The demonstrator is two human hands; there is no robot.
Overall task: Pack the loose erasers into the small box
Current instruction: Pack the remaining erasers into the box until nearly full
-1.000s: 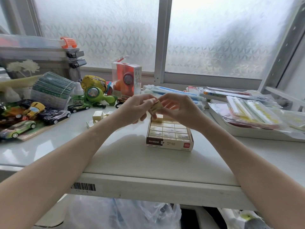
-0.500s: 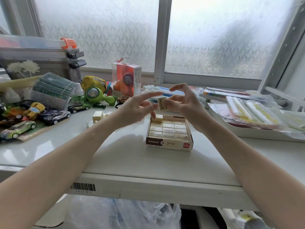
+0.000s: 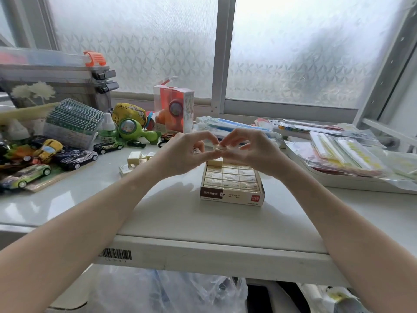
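Head: white table (image 3: 185,213) under frosted window (image 3: 293,46); toy cars (image 3: 74,158) left.

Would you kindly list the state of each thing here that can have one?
small box: open, nearly full of erasers in rows, flat on the table.
held eraser: in the air above the box, pinched by both hands.
left hand: pinching the held eraser.
right hand: pinching the held eraser.
loose erasers: lying unpacked on the table, left of the box.
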